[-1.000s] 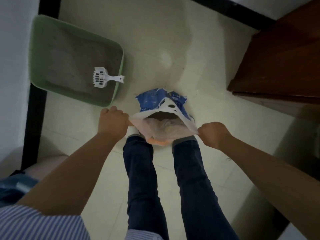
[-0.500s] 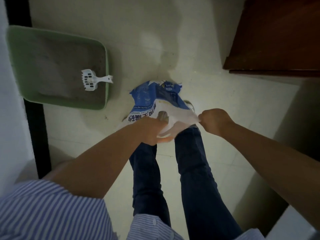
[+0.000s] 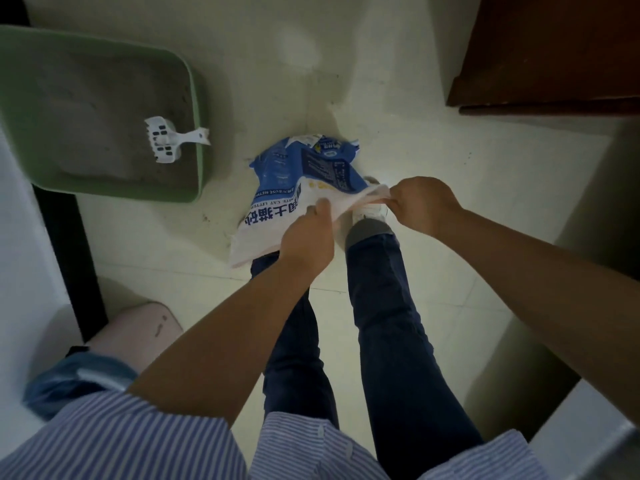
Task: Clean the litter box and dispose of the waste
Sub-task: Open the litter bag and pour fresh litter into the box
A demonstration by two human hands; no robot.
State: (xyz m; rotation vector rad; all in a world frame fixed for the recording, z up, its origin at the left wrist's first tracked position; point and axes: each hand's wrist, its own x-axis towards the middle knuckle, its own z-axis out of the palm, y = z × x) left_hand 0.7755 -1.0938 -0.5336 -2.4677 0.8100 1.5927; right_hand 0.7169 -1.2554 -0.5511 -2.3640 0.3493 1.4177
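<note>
— How do the arms lie?
— Both bare forearms reach forward and down, converging. The left hand [image 3: 304, 237] has its fingers [image 3: 320, 207] curled, pinching.
— The right?
— The right hand [image 3: 424, 206] is a closed fist, knuckles up, just beside the left.

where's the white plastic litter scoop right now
In the head view, the white slotted plastic scoop lies on the grey litter inside the green litter box, upper left, left of the blue-and-white bag.

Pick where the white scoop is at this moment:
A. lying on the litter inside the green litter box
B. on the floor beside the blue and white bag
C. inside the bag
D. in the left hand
A. The white scoop lies on the grey litter in the green litter box, while both hands hold the blue and white bag.
</note>
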